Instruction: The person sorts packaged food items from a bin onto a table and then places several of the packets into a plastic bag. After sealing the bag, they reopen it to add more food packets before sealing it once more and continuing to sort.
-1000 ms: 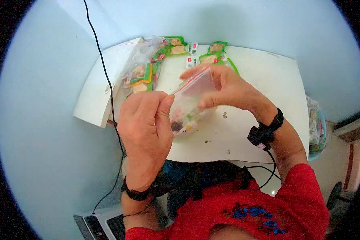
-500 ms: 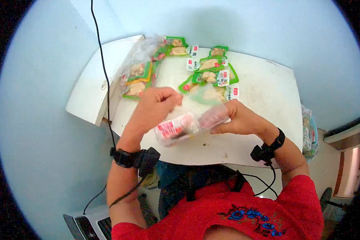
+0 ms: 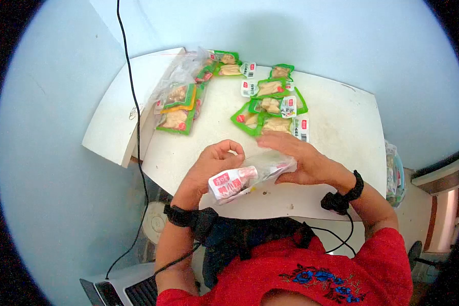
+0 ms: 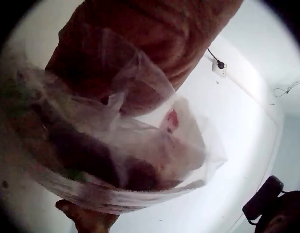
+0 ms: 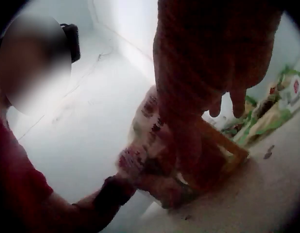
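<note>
Between the hands in the head view is a clear plastic bag [image 3: 262, 171], held low over the table's near edge. A white packet with red print [image 3: 224, 186] shows at its left end, beside the left hand [image 3: 206, 171]. That hand has its fingers curled at the bag's edge, thumb near index finger; its lower fingers are hidden. At the other end the right hand [image 3: 308, 160] holds the bag, fingers above and thumb below. Crinkled film of the bag [image 4: 120, 160] fills much of the left wrist view. In the right wrist view, the right hand [image 5: 213, 63] is dark above the bag [image 5: 147, 141].
Several green-edged food packets [image 3: 273, 106] lie beyond the hands on the white table [image 3: 347, 137]. More packets in clear film [image 3: 176, 120] are at the table's left. A black cable [image 3: 132, 92] hangs down on the left, and a filled basket [image 3: 397, 178] stands at the right.
The bag has gone from slanting with its zip edge up to lying nearly level, lower down, its red-and-white packet showing. Both hands have come down toward the near edge, uncovering the green-edged packets.
</note>
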Demonstrator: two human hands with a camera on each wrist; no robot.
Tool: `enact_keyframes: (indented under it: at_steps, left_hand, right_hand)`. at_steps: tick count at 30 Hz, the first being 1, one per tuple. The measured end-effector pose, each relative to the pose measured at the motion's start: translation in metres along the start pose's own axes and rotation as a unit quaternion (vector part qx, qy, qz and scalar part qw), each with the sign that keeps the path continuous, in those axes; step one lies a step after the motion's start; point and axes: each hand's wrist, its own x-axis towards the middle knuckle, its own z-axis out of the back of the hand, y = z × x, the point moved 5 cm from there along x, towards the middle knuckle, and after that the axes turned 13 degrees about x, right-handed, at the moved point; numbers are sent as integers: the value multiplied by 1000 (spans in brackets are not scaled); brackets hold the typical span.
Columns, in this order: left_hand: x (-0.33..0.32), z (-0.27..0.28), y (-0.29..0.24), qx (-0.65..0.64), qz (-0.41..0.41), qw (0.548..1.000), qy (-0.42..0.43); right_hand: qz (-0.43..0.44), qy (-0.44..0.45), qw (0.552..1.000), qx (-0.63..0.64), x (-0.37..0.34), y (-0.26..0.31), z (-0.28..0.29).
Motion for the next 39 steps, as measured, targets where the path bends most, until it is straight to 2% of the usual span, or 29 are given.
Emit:
enact_keyframes:
  at_steps: [2,4,7,9,12,13,14,15,17,18,19,20,21,23,25,26,29,30,33,34,36,37,39]
  left_hand:
    - [0,-5,6,-19,6,1000,7]
    - [-1,-5,13,16,-1,1000,7]
    - [-2,-2,11,75,-9,997,-21]
    - [-3,-2,8,83,-37,995,-38]
    - [-9,10,19,83,-27,996,4]
    - [-11,14,26,18,-34,998,-52]
    - [-15,16,36,-45,-39,992,-106]
    - [-19,19,40,-109,-44,980,-159]
    - [-24,7,26,-219,-196,955,-52]
    - [-27,-1,29,-341,-137,928,-55]
    - [-26,-9,39,-455,-72,886,-51]
    - [-25,-5,69,-385,-113,912,-79]
    - [-26,-11,72,-280,-106,949,-94]
    - [-27,-31,59,-60,-106,987,-105]
    - [-29,-42,54,-181,-137,968,-107]
    - [-24,-39,63,-202,-128,965,-106]
    - [-15,-47,67,-308,-121,936,-116]
    - [-39,-42,48,-381,-113,915,-69]
    - [-34,-61,33,-414,-139,898,-53]
    - [-33,-70,24,-373,-153,914,-44]
    - [-32,-92,7,-287,-180,941,-25]
    - [-30,-102,5,-280,-177,943,-20]
    - [-28,-120,-1,-264,-171,949,-13]
  right_hand:
    - [12,20,999,24,0,-14,-8]
    - [11,42,997,66,0,-22,-13]
    - [2,14,996,93,-1,-34,-21]
    - [-61,-6,988,145,-3,-37,-23]
    - [-118,-15,969,216,-2,-43,-20]
    - [-132,-17,962,240,0,-42,-20]
    - [-180,-63,910,367,-1,-41,-20]
    - [-196,-80,906,366,-2,-39,-19]
    - [-230,-118,896,362,-5,-38,-14]
    - [-200,-120,896,379,-4,-30,-13]
    - [-227,-115,887,385,-2,-31,-16]
    - [-252,-119,878,390,-1,-32,-17]
    - [-278,-132,865,395,-3,-34,-19]
    - [-235,-188,856,420,-4,-37,-20]
    - [-242,-194,798,516,-9,-55,-28]
    - [-238,-186,770,562,-17,-59,-29]
    - [-120,-136,670,720,-43,-28,-19]
    - [-127,-118,664,727,-33,-2,-35]
    - [-17,-166,817,553,-44,15,-34]
    - [-33,-185,803,565,-50,27,-33]
    - [-48,-241,826,507,-60,21,-34]
    - [-55,-269,835,476,-66,19,-32]
    - [-50,-308,825,472,-80,27,-24]
